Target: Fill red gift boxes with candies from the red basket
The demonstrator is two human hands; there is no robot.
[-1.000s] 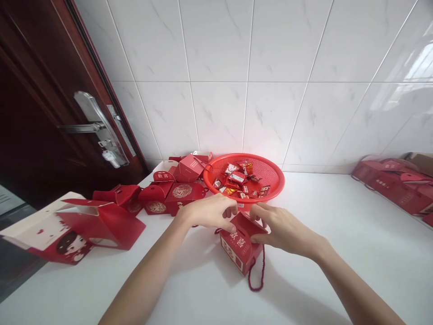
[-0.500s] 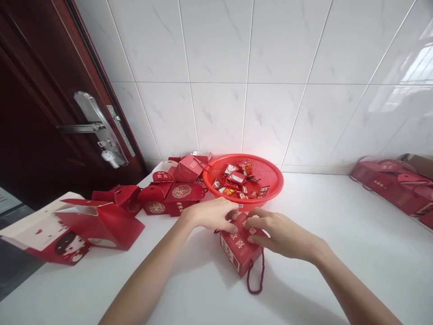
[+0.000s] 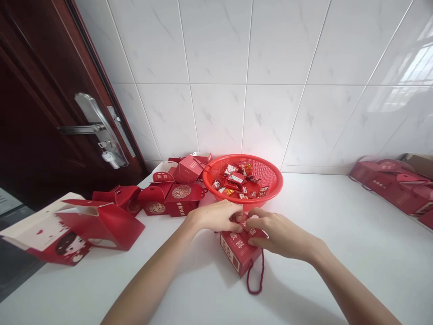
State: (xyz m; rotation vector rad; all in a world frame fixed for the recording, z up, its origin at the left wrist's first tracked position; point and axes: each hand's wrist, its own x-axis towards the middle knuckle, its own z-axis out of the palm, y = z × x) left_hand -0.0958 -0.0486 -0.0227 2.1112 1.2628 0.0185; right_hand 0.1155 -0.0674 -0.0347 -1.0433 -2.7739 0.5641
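A red box [image 3: 238,255] with pale lettering and a dark red cord handle [image 3: 255,291] lies on the white surface in front of me. My left hand [image 3: 223,217] is on its top from the left, thumb and curled fingers closed at the middle flaps. From the right, my right hand [image 3: 272,232] grips the same top, its thumb and fingers bent against the lid near the centre seam. Just behind the box is a red plastic basket [image 3: 270,180] holding several wrapped sweets [image 3: 237,178].
Several red boxes [image 3: 184,192] stand left of the basket, with an open red and cream box [image 3: 67,239] farther left. More red boxes [image 3: 392,187] lie at the far right. Behind is a tiled wall [image 3: 219,54]; a dark door [image 3: 40,90] with keys is at left.
My left hand has shifted slightly to the right over the box top, closer to my right hand. The box and my right hand have barely moved.
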